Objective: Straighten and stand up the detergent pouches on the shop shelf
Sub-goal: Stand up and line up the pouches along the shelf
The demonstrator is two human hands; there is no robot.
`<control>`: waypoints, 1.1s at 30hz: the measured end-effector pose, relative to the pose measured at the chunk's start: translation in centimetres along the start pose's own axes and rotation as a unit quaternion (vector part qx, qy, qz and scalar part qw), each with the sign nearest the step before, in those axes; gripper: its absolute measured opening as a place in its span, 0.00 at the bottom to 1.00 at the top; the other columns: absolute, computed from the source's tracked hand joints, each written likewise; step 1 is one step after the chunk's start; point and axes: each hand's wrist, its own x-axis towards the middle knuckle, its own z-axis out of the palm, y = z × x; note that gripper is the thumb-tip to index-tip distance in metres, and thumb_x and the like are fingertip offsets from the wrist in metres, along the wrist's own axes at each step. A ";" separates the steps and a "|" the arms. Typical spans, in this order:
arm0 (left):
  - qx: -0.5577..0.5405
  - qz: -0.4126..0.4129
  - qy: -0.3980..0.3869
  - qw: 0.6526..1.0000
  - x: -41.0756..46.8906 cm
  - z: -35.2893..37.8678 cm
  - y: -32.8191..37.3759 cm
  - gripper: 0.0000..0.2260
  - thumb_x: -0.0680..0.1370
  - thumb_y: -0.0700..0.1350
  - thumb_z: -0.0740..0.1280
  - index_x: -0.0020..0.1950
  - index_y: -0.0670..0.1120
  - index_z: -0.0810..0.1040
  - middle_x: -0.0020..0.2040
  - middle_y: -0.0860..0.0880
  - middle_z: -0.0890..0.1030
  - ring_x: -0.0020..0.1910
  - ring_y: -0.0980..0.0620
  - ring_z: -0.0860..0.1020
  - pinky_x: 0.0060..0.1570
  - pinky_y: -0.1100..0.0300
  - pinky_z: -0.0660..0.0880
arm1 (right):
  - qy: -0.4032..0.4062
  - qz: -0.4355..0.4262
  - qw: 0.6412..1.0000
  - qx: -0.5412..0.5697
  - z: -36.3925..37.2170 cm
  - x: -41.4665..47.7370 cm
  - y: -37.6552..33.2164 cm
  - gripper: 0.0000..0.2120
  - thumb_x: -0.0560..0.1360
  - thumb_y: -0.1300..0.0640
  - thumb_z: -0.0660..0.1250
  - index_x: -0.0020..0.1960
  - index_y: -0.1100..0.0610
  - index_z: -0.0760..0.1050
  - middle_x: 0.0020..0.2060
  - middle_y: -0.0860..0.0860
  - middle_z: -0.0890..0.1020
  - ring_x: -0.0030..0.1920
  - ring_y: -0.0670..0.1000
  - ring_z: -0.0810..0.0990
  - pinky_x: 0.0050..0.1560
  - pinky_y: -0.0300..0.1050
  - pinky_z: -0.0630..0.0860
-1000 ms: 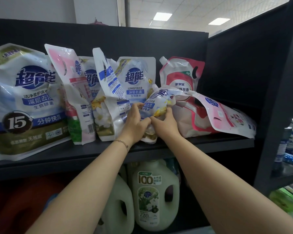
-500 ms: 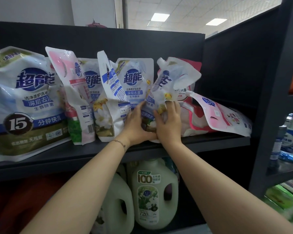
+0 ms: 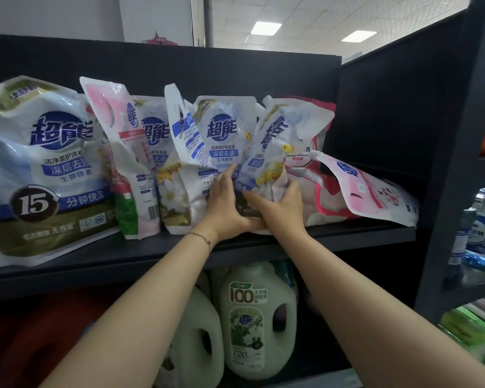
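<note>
A blue-and-white detergent pouch [image 3: 275, 141] stands nearly upright on the black shelf [image 3: 347, 233], leaning a little left. Both hands hold its lower part: my left hand [image 3: 224, 203] grips its left side and base, my right hand [image 3: 283, 205] grips its right side. Left of it stand several more pouches, among them a blue-and-white pouch [image 3: 221, 135], a pink pouch [image 3: 118, 152] and a large pouch [image 3: 39, 169]. A pink pouch [image 3: 375, 191] lies flat on the right. A red-topped pouch [image 3: 317, 141] stands behind, partly hidden.
The shelf's black back panel [image 3: 235, 71] and right side wall [image 3: 389, 121] close in the pouches. White detergent jugs [image 3: 252, 320] stand on the shelf below. Another shelving unit with blue goods [image 3: 482, 233] is at the right.
The blue-and-white pouch was lying folded over on the shelf; both hands have lifted it until it stands nearly upright, and my right hand has shifted to its right side.
</note>
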 end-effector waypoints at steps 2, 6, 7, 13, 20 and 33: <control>0.000 -0.002 -0.001 1.000 0.0 -0.1 0.0 0.58 0.53 0.66 0.72 0.77 0.48 0.50 0.73 0.46 0.57 0.72 0.53 0.54 0.71 0.54 0.54 | -0.005 0.027 1.000 0.005 -0.4 0.0 -0.2 0.28 0.63 0.49 0.80 0.56 0.53 0.70 0.52 0.50 0.80 0.51 0.43 0.80 0.50 0.39 0.78; 0.003 -0.012 0.004 1.000 0.1 -0.1 -0.2 0.52 0.56 0.59 0.76 0.74 0.47 0.57 0.68 0.47 0.61 0.69 0.51 0.58 0.72 0.50 0.59 | -0.065 0.009 0.997 0.028 -0.8 -0.1 -0.6 0.25 0.66 0.57 0.79 0.56 0.45 0.70 0.47 0.42 0.82 0.43 0.34 0.80 0.43 0.31 0.77; -0.002 -0.017 0.010 1.000 0.1 -0.1 -0.2 0.50 0.57 0.56 0.79 0.73 0.47 0.59 0.67 0.47 0.62 0.69 0.50 0.59 0.72 0.50 0.60 | -0.087 0.003 0.996 0.029 -0.7 -0.1 -0.7 0.28 0.67 0.60 0.79 0.59 0.43 0.68 0.49 0.43 0.82 0.45 0.34 0.80 0.46 0.32 0.78; -0.024 -0.033 0.028 0.999 0.2 0.2 -0.7 0.47 0.60 0.48 0.81 0.72 0.46 0.59 0.69 0.47 0.63 0.70 0.48 0.63 0.71 0.48 0.64 | -0.199 0.017 0.978 0.059 0.1 1.0 0.6 0.52 0.68 0.69 0.70 0.79 0.44 0.44 0.68 0.44 0.68 0.62 0.42 0.75 0.60 0.41 0.76; -0.005 -0.012 0.055 0.998 0.4 0.7 -0.5 0.40 0.65 0.40 0.78 0.71 0.43 0.60 0.69 0.44 0.65 0.69 0.48 0.65 0.69 0.54 0.66 | -0.157 0.092 0.983 0.010 0.6 2.2 1.1 0.51 0.67 0.63 0.75 0.79 0.47 0.48 0.71 0.52 0.70 0.67 0.52 0.73 0.48 0.39 0.80; 0.157 0.021 0.089 0.983 0.5 0.5 -0.3 0.29 0.60 0.47 0.78 0.51 0.43 0.65 0.55 0.45 0.67 0.55 0.47 0.67 0.57 0.53 0.72 | -0.168 0.077 0.961 -0.204 2.5 3.7 0.0 0.18 0.72 0.50 0.68 0.59 0.55 0.75 0.47 0.52 0.82 0.49 0.53 0.81 0.52 0.49 0.78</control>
